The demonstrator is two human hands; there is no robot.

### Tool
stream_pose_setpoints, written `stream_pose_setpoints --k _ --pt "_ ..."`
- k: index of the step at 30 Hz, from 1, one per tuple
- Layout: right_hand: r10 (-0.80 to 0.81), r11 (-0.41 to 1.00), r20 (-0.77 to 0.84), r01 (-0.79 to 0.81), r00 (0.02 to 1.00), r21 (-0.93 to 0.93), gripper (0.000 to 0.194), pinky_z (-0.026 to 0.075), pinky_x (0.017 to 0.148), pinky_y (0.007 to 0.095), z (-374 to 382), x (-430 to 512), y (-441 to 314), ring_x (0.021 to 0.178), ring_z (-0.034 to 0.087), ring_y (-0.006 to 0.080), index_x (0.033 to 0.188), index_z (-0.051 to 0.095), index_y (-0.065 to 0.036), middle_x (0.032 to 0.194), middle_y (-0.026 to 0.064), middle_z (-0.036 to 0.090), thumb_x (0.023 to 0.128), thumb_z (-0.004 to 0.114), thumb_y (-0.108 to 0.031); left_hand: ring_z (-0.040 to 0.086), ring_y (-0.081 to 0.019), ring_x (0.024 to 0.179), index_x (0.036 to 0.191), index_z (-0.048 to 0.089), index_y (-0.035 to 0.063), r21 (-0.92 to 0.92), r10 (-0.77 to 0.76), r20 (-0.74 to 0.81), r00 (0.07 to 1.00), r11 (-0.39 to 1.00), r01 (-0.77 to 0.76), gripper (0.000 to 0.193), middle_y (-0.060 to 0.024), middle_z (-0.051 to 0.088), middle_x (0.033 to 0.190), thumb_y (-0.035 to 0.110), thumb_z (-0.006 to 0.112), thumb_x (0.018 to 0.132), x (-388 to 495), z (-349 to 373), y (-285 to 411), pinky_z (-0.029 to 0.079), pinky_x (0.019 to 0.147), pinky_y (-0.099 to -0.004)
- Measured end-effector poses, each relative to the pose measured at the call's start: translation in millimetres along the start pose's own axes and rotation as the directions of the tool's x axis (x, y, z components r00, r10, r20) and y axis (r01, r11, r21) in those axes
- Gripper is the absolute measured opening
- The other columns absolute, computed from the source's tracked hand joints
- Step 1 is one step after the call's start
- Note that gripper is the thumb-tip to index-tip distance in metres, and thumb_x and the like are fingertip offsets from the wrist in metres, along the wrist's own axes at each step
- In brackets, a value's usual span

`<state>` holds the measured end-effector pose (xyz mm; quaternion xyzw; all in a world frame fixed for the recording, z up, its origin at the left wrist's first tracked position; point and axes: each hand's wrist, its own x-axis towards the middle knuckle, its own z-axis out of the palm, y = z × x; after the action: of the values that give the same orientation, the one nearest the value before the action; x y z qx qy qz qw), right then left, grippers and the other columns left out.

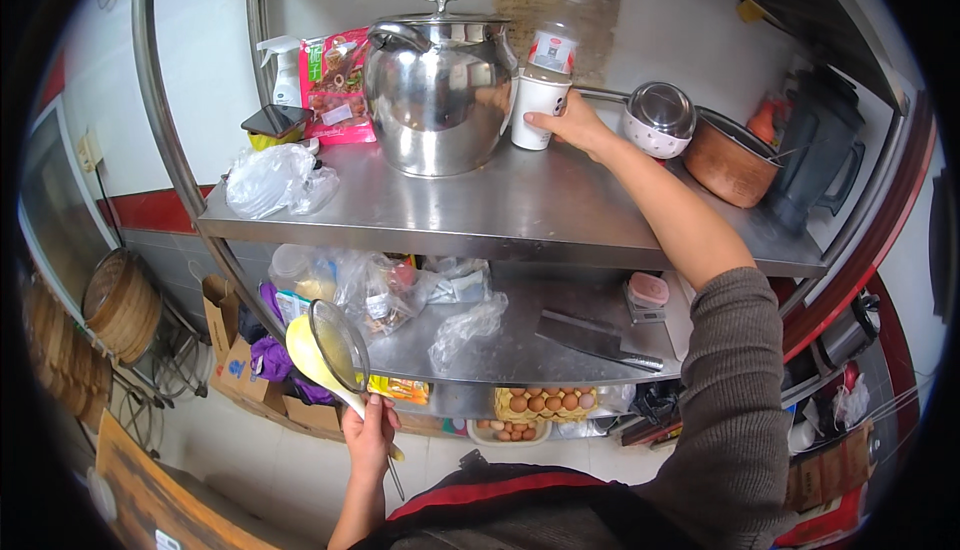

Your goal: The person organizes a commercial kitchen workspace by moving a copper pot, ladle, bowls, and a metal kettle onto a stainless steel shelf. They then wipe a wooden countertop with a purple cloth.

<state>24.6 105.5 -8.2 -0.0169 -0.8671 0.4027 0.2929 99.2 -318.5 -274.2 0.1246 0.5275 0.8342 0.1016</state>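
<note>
My right hand (571,122) is shut around a white paper cup (534,126) at the upper steel shelf (480,209). A clear plastic bottle (552,49) with a red and white label rises above the cup's rim; whether it stands in the cup or behind it I cannot tell. Just left of the cup is a large lidded stainless steel pot (439,100). Held low in my left hand (369,430) are a fine-mesh strainer (341,347) and a pale yellow ladle or large spoon (306,347), their heads overlapping and pointing up.
A copper-coloured saucepan (727,160), a bowl (656,134) with a steel bowl on it and a blender jug (814,145) stand right. A plastic bag (274,181) and phone (277,121) lie left. Below are a cleaver (581,331), kitchen scale (645,312) and egg tray (544,401).
</note>
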Motion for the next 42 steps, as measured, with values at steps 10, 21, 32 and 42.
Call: stream_pose_setpoints --k 10,21,32,42 --pt "0.242 0.959 0.052 -0.231 0.969 -0.164 0.115 0.041 0.094 0.0369 -56.9 1.9 6.4 0.115 0.048 0.0317 0.136 0.02 0.013 0.125 0.0284 0.043 0.06 0.08 -0.05 0.031 -0.0043 0.038 0.083 0.054 0.0047 0.043 -0.037 -0.003 0.999 0.998 0.037 0.022 -0.0035 0.051 0.055 0.02 0.045 0.096 6.0 16.7 16.5 0.023 0.037 -0.0196" --pt "0.143 0.985 0.062 -0.148 0.988 0.089 0.074 0.044 0.088 0.0379 -16.8 3.8 -8.7 0.108 0.052 0.0227 0.125 0.039 -0.003 0.119 0.0134 0.054 0.07 0.076 -0.035 0.033 -0.0041 0.04 0.083 0.055 0.0053 -0.04 -0.036 -0.011 0.999 0.999 0.035 0.022 -0.0028 0.052 0.055 0.021 0.047 0.096 6.2 27.3 3.2 0.024 0.039 -0.0194" --pt "0.114 0.993 -0.146 -0.106 0.983 0.056 0.09 0.041 0.09 0.0427 -60.2 -31.0 -58.7 0.116 0.046 0.0252 0.139 0.022 -0.002 0.124 0.0156 0.048 0.074 0.074 -0.037 0.033 -0.0049 0.039 0.083 0.056 0.0073 -0.011 -0.016 -0.01 1.0 1.0 0.015 0.023 -0.0014 0.052 0.055 0.025 0.046 0.095 -0.5 8.6 5.8 0.023 0.039 -0.0203" --pt "0.089 0.995 -0.085 -0.086 0.992 0.046 0.081 0.045 0.081 0.0356 -34.4 -67.2 -73.4 0.103 0.054 0.0204 0.135 0.028 -0.003 0.113 0.012 0.056 0.075 0.073 -0.033 0.039 -0.0065 0.043 0.083 0.056 0.0059 -0.01 -0.034 -0.039 0.999 0.999 0.033 0.023 -0.0026 0.053 0.058 0.023 0.046 0.095 -10.2 -17.9 14.0 0.027 0.041 -0.0206"
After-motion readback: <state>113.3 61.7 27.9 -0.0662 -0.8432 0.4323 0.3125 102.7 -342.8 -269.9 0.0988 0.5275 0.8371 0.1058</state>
